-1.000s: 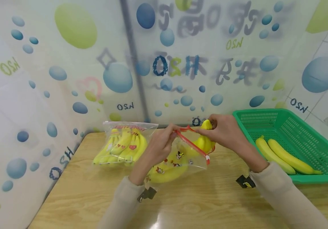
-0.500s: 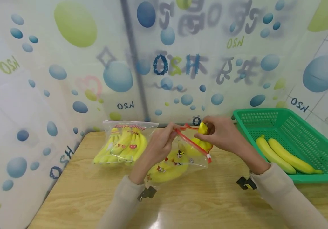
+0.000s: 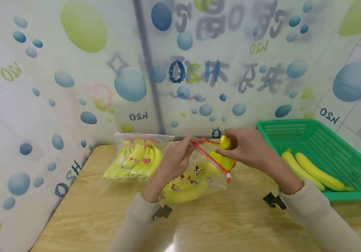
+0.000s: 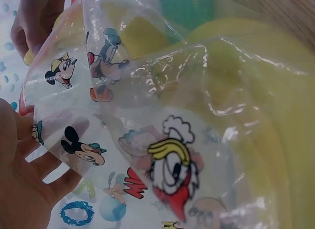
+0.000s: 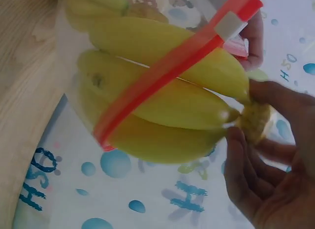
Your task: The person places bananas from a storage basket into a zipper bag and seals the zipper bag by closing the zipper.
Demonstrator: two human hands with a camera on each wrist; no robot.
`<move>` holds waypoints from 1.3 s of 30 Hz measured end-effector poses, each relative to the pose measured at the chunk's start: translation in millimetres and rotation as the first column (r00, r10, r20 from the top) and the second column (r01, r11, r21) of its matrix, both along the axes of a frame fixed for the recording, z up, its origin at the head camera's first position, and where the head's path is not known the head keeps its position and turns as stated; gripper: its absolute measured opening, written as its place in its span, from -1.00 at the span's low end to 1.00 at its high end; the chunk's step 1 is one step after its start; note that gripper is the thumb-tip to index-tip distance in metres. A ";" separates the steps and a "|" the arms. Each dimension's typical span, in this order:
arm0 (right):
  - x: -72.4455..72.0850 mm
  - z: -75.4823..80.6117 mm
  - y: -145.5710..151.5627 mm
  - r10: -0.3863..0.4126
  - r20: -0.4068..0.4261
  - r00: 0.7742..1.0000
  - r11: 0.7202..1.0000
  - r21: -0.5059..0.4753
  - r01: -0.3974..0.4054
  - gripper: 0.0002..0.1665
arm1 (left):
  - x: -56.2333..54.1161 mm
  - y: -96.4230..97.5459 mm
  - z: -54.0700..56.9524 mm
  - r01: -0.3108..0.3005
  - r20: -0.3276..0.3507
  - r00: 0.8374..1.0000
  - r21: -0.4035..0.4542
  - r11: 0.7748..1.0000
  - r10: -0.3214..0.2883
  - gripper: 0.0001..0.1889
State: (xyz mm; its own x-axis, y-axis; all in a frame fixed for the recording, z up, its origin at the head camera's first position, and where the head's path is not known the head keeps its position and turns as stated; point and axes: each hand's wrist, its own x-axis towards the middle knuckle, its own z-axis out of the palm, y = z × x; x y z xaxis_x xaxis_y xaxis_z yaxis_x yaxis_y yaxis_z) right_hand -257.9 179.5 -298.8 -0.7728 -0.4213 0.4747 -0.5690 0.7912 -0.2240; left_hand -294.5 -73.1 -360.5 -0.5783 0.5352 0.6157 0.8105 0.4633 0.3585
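A clear zip bag (image 3: 203, 180) with a red zip edge and cartoon prints stands in the middle of the table. Its red rim is pinched between the thumb and fingers of my left hand (image 3: 177, 156). My right hand (image 3: 246, 147) grips the stem end of a banana bunch (image 5: 172, 96), whose lower part is inside the bag mouth. In the right wrist view the stem end sticks out past the red zip and its white slider (image 5: 230, 26). More yellow fruit (image 3: 183, 193) shows through the lower bag.
Left of my hands lies a second clear zip bag (image 3: 136, 157) filled with bananas. A green basket (image 3: 319, 129) at the right holds two loose bananas (image 3: 320, 171). A patterned curtain (image 3: 180, 105) hangs behind the wooden table (image 3: 218, 224).
My right hand has moved slightly left and the banana bunch's stem has sunk lower toward the bag mouth. My left hand keeps its place on the rim.
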 end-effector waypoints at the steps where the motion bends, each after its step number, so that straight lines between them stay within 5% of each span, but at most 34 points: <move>1: 1.3 1.2 -1.0 -0.038 -0.029 0.999 0.999 -0.028 0.037 -0.63 | -0.3 0.2 0.1 0.005 -0.002 1.000 0.002 1.000 -0.005 -0.81; 4: 1.6 4.1 -3.7 -0.154 -0.090 0.984 0.981 -0.131 0.142 -0.58 | -0.9 0.7 1.0 0.016 -0.014 1.000 0.010 1.000 -0.016 -0.82; 8: -1.3 3.4 -5.4 -0.248 -0.029 0.968 0.947 -0.217 0.236 -0.51 | -0.6 1.0 1.2 0.025 -0.034 0.999 0.009 1.000 -0.025 -0.83; 16: -12.7 -5.6 -10.3 -0.231 0.158 0.960 0.926 -0.268 0.267 -0.41 | -1.0 0.1 0.0 0.049 -0.032 0.998 0.015 0.999 -0.049 -0.83; 21: -18.5 -7.6 -13.7 -0.158 0.242 0.957 0.948 -0.235 0.216 -0.47 | -2.5 -1.6 -0.7 0.044 -0.009 0.999 0.011 0.999 -0.044 -0.82; 28: -21.2 -12.2 -13.9 -0.016 0.227 0.974 0.992 -0.117 0.044 -0.52 | -3.4 -2.0 1.1 0.029 0.014 0.999 -0.002 1.000 -0.029 -0.82; 35: -22.3 -13.5 -15.0 0.076 0.312 0.947 0.997 -0.035 -0.069 -0.77 | -2.2 -1.6 0.4 0.027 0.015 1.000 -0.004 1.000 -0.027 -0.82; 39: -23.7 -17.1 -16.1 0.122 0.330 0.936 0.992 -0.036 -0.117 -0.75 | -1.9 -1.5 0.8 0.028 0.008 1.000 0.011 1.000 -0.028 -0.86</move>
